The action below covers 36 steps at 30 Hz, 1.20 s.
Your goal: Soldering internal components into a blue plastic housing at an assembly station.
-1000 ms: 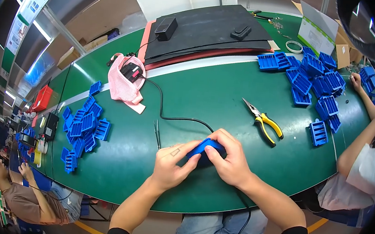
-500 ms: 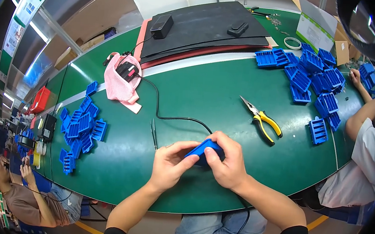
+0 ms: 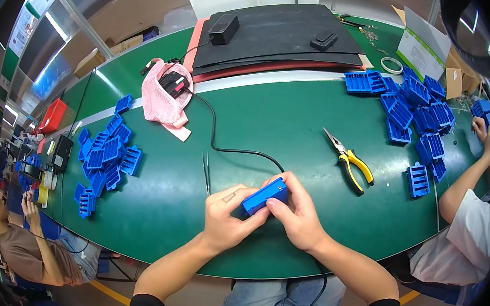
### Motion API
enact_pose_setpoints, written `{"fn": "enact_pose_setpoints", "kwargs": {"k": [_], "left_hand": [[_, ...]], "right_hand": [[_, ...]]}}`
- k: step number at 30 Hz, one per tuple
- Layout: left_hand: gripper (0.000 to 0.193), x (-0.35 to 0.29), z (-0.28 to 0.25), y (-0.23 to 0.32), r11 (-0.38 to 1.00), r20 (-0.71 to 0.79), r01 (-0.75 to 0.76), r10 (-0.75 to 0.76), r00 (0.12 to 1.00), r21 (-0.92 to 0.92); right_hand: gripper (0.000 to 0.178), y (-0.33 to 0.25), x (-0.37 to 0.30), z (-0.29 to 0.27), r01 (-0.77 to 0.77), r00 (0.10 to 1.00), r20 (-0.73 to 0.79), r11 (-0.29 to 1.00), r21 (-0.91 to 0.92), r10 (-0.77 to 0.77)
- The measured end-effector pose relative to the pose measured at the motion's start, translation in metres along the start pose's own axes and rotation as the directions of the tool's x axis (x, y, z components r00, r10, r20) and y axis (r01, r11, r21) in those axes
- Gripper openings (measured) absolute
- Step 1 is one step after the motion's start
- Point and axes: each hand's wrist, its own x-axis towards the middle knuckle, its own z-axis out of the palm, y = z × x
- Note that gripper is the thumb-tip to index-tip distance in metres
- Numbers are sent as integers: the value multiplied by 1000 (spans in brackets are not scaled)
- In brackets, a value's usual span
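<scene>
Both of my hands hold one small blue plastic block (image 3: 264,195) just above the near part of the green table (image 3: 271,126). My left hand (image 3: 225,219) grips its lower left end with thumb and fingers. My right hand (image 3: 298,214) wraps its upper right end. A black cable (image 3: 222,145) runs from the block's far side toward a pink pouch (image 3: 164,101). Thin tweezers (image 3: 206,173) lie just left of my hands.
Yellow-handled pliers (image 3: 350,160) lie right of my hands. Piles of blue ribbed trays sit at the left (image 3: 106,157) and at the right (image 3: 419,117). Black mats (image 3: 280,35) lie at the far side. A person's arm (image 3: 470,174) works at the right; another person (image 3: 30,238) sits lower left.
My hands have kept hold of the blue block and turned it slightly. Its long side now tilts up to the right. Nothing else on the table moved.
</scene>
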Motion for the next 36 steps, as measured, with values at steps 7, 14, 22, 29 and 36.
{"fn": "enact_pose_setpoints", "kwargs": {"k": [7, 14, 22, 29, 36], "left_hand": [[26, 0, 1, -1, 999, -21, -33, 33, 999, 10], [25, 1, 3, -2, 999, -26, -44, 45, 999, 12], [24, 2, 3, -3, 998, -35, -55, 54, 998, -39], [30, -1, 4, -4, 994, -44, -106, 107, 993, 24], [26, 0, 6, -3, 986, -69, -158, 161, 984, 48]], "right_hand": [[24, -1, 1, 2, -21, 1000, -14, 1000, -20, 21], [19, 1, 3, 2, -2, 1000, -23, 1000, -20, 2], [19, 2, 4, 1, 1, 1000, -11, 999, 32, -1], [28, 5, 3, 1, -5, 999, -32, 1000, -29, 4], [31, 10, 4, -2, 2, 1000, -22, 999, -39, -3]]}}
